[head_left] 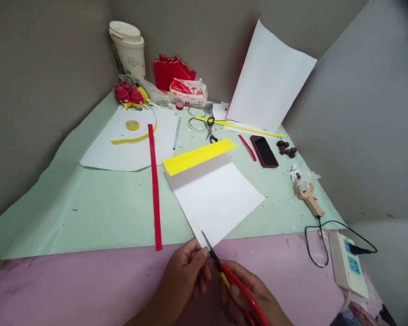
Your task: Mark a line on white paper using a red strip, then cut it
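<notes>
The white sheet with a yellow folded edge (213, 192) lies at centre frame, its long axis running from the lower middle up toward the upper right, its near corner pointing at me. My left hand (187, 274), the nearer one, pinches that corner, fingers together. My right hand (255, 296) is clamped on the red-handled scissors (224, 271), blades entering the corner's edge.

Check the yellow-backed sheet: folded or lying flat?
Folded at its far edge: the sheet lies white side up, with a yellow strip turned over along the top.
</notes>
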